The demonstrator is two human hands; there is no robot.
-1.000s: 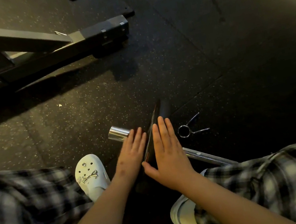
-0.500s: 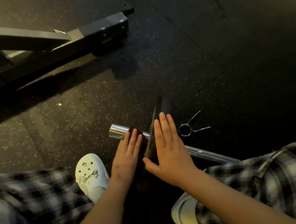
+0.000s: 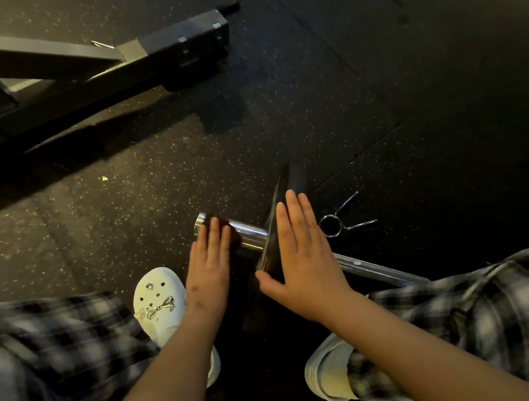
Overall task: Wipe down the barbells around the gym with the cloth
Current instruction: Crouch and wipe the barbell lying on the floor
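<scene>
Left hand (image 3: 209,268) flat, fingers straight, pressing dark cloth (image 3: 232,235) on barbell (image 3: 251,235) end. Right hand (image 3: 303,256) flat, fingers straight, against plate (image 3: 284,180). Clip (image 3: 333,225) at plate's 3 o'clock.

You have no text, label, brand or number you can read here: the weight plate (image 3: 269,251) is dark and turned edge-on, and the barbell (image 3: 251,233) chrome shows no legible marking.

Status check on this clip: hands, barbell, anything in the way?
Left hand flat on barbell sleeve, dark cloth apparently under it. Right hand flat against weight plate. Spring collar off, on floor.
</scene>
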